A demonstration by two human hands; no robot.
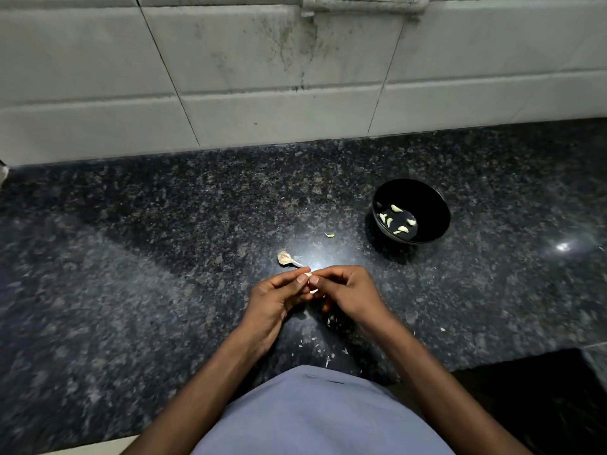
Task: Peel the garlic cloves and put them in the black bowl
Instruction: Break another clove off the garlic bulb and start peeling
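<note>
A tiled wall (pixel 262 77), pale and streaked with dark stains, is running across the top of the view, with a white switch plate (pixel 364 3) showing at its upper edge. Below it a dark speckled granite countertop (pixel 131 241) is filling most of the frame, catching a bright reflection near its middle and another at the right.

The person is standing against the front edge, a grey-blue shirt (pixel 315 412) showing at the bottom between two bare forearms that are reaching forward over the stone.

The black bowl (pixel 427 198) is sitting upright on the counter to the right of and beyond the hands, well apart from them. Several peeled garlic cloves (pixel 396 208) are lying on its bottom.

The left hand (pixel 276 297) and the right hand (pixel 348 290) are meeting above the counter, fingers curled inward. Between them they are pinching a garlic clove (pixel 308 274), the thumbs pressing at it from either side; a pale bit of it or its skin is also showing lower, between the hands.

Just beyond the left fingertips, a garlic stem with papery skin (pixel 285 258) is lying on the stone. A small skin scrap (pixel 330 235) is lying between the hands and the bowl. Tiny skin flakes (pixel 328 357) are scattered on the counter near the shirt.
</note>
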